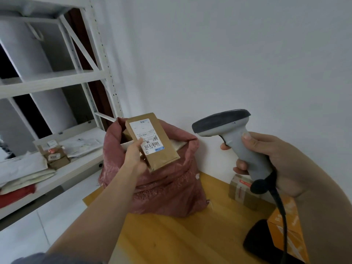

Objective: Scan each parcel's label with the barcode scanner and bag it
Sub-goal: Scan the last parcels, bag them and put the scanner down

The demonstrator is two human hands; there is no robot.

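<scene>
My left hand [134,157] grips a flat brown cardboard parcel [162,155] by its left edge and holds it above the mouth of the red woven bag [167,189]. The parcel's white label [146,136] with its barcode faces me. My right hand [274,162] grips the grey handle of the barcode scanner [228,128], raised to the right of the parcel. The scanner's dark head points left toward the parcel, with a gap between them. Its black cable [282,212] hangs down past my wrist.
The bag stands on a wooden table [171,237] against the white wall. A taped brown box [242,191], an orange box [285,223] and a black object [257,241] lie at the right. A white metal shelf [57,79] at left holds more parcels [55,157] and envelopes.
</scene>
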